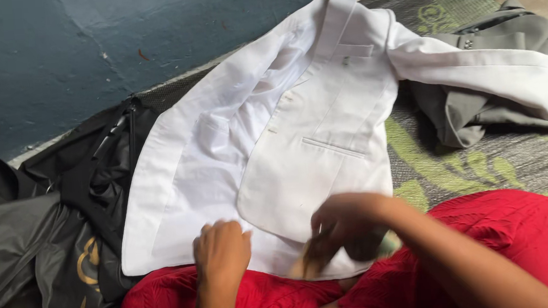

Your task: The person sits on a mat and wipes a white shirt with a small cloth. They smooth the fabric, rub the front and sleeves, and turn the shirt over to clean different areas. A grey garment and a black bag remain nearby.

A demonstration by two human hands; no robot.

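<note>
Patterned mat (pixel 483 157) carries white jacket (pixel 298 126), grey garment (pixel 479 105).

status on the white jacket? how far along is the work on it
Done: the white cloth jacket lies spread front-up on the patterned green-grey mat, one front panel folded open.
In hand: both hands work its bottom hem; the left hand presses the edge, the right hand is blurred, its grip unclear.
Left: the sleeve lies stretched over the crumpled grey garment, which lies untouched, as does the black bag.

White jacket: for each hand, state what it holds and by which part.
Left hand grips the white jacket at its bottom hem. Right hand is blurred at the same hem; its hold cannot be told.
</note>
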